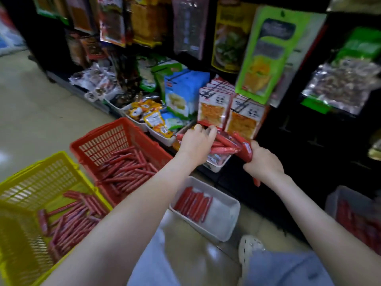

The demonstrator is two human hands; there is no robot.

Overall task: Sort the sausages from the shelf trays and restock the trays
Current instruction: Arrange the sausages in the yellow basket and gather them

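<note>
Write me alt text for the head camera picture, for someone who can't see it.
A person takes hold of red sausages at a white shelf tray: the left hand curls over the pile, the right hand grips a bundle. On the floor, a red basket and a yellow basket hold more sausages, and a white tray is partly filled.

We see a pale beige glossy floor (41, 104) with a bright glare patch (3, 156) at its left edge. We note a black shelving unit (299, 145) standing on it, its pegs hung with snack packets (266, 52), dimly lit.
</note>
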